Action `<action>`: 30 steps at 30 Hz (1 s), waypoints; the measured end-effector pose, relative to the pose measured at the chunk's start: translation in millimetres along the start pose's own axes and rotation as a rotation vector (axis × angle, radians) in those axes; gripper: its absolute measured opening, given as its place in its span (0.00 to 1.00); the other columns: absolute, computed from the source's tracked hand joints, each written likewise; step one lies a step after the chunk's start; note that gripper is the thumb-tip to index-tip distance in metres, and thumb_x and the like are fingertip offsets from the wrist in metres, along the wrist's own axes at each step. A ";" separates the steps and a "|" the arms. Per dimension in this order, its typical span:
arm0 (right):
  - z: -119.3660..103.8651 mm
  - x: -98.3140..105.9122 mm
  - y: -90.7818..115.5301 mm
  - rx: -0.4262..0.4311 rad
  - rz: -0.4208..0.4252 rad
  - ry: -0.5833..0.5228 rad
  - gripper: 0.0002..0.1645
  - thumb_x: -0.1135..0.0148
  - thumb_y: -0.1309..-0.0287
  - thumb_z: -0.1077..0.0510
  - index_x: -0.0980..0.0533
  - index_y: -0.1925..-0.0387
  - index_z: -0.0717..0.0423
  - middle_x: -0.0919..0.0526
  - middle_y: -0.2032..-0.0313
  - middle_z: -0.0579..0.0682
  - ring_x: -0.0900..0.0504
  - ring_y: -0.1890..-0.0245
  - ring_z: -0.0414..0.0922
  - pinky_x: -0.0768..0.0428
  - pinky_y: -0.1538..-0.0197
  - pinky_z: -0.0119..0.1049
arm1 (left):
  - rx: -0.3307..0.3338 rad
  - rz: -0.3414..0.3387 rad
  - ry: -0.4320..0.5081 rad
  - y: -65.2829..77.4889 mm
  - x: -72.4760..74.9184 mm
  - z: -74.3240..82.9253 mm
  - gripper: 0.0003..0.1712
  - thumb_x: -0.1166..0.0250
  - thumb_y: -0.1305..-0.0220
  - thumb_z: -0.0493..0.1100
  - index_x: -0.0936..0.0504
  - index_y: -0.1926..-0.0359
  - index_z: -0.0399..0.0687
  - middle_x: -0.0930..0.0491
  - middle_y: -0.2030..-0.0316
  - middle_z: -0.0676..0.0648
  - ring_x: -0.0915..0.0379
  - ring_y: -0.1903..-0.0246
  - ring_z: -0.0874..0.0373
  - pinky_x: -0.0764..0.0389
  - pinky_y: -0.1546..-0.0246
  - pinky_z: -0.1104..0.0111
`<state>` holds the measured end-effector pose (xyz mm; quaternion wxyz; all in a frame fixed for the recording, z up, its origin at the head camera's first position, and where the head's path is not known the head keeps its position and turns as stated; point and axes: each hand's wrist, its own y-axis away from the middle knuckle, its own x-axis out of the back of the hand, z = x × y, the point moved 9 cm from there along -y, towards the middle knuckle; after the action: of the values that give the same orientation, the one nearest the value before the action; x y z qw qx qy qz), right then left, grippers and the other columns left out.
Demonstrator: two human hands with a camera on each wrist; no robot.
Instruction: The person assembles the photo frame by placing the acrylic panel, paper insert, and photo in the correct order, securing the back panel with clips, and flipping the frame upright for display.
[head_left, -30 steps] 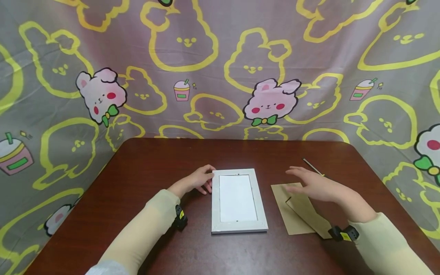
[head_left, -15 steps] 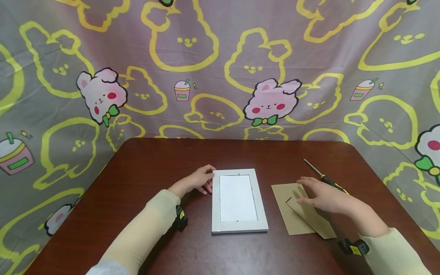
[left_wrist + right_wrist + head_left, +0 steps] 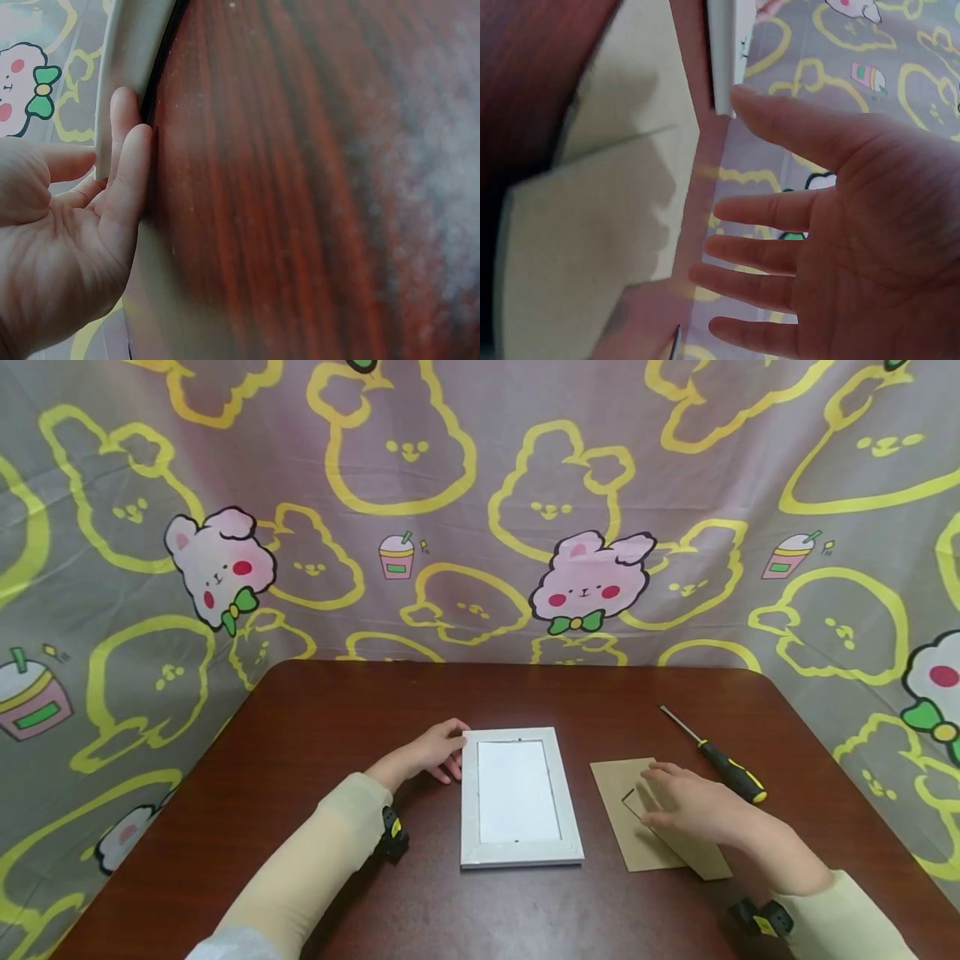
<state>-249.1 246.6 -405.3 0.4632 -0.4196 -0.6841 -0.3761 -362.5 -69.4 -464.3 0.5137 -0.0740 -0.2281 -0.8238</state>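
Note:
A white picture frame [image 3: 521, 854] lies on the table with a white sheet showing in its opening. My left hand [image 3: 438, 750] holds its far left corner, thumb on the top face and fingers along the side. In the left wrist view the frame's edge [image 3: 133, 52] sits between thumb and fingers. To the right lies a brown backing board [image 3: 618, 814] with a stand leg attached. Over this board is my right hand [image 3: 701, 806], fingers extended. The right wrist view shows that hand apart from the board [image 3: 592, 225], holding nothing and casting a shadow on it.
A screwdriver [image 3: 731, 771] with a black and yellow handle lies at the right, beyond the right hand. The brown wooden table [image 3: 360, 702] backs onto a curtain [image 3: 465, 543] printed with cartoon rabbits.
My right hand has come lower and nearer over the backing board, and the screwdriver's handle is now uncovered. The left hand and picture frame have stayed in place.

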 end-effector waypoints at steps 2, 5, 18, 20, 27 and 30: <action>-1.7 -1.9 -0.8 0.003 0.011 0.023 0.44 0.29 0.48 0.43 0.31 0.39 0.68 0.33 0.38 0.71 0.33 0.40 0.68 0.26 0.51 0.61 | -0.001 0.002 0.001 -0.2 0.0 -0.1 0.16 0.52 0.24 0.40 0.33 0.40 0.43 0.25 0.75 0.41 0.22 0.81 0.53 0.21 0.81 0.65; -2.7 -4.2 -1.9 0.000 0.023 0.056 0.45 0.28 0.49 0.43 0.31 0.39 0.68 0.32 0.40 0.71 0.32 0.41 0.68 0.26 0.52 0.61 | 0.000 0.002 0.001 -0.5 0.0 -0.1 0.16 0.51 0.24 0.41 0.33 0.40 0.44 0.25 0.75 0.41 0.22 0.80 0.53 0.20 0.81 0.65; 2.3 -9.7 -5.5 -0.031 0.033 0.127 0.46 0.27 0.54 0.39 0.28 0.40 0.63 0.29 0.43 0.73 0.29 0.43 0.68 0.26 0.54 0.62 | 0.006 0.005 0.004 -1.7 0.3 -2.2 0.16 0.51 0.24 0.40 0.33 0.40 0.43 0.25 0.75 0.41 0.22 0.81 0.53 0.21 0.81 0.65; 1.7 -9.7 -7.2 -0.024 0.040 0.140 0.45 0.26 0.55 0.39 0.28 0.41 0.63 0.28 0.44 0.72 0.28 0.44 0.67 0.25 0.55 0.61 | 0.008 0.007 0.004 -1.8 0.9 -2.5 0.16 0.51 0.24 0.40 0.33 0.39 0.44 0.25 0.76 0.41 0.22 0.81 0.53 0.21 0.81 0.65; -3.0 -8.1 -12.4 0.004 0.067 0.173 0.41 0.25 0.58 0.40 0.25 0.47 0.61 0.23 0.49 0.68 0.22 0.50 0.63 0.22 0.62 0.56 | 0.009 0.013 0.008 -2.1 1.4 -2.9 0.16 0.51 0.24 0.40 0.33 0.40 0.44 0.26 0.76 0.41 0.22 0.81 0.53 0.21 0.82 0.66; -4.5 -8.2 -13.3 0.003 0.063 0.169 0.38 0.25 0.58 0.40 0.24 0.50 0.60 0.22 0.50 0.68 0.21 0.51 0.62 0.22 0.65 0.54 | 0.002 0.011 0.005 -3.0 0.5 -2.6 0.15 0.51 0.24 0.40 0.33 0.40 0.44 0.26 0.75 0.41 0.22 0.81 0.53 0.21 0.82 0.66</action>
<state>-258.1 235.8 -413.5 0.5314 -0.4070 -0.6296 -0.3944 -365.1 -69.9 -467.3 0.5187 -0.0727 -0.2275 -0.8209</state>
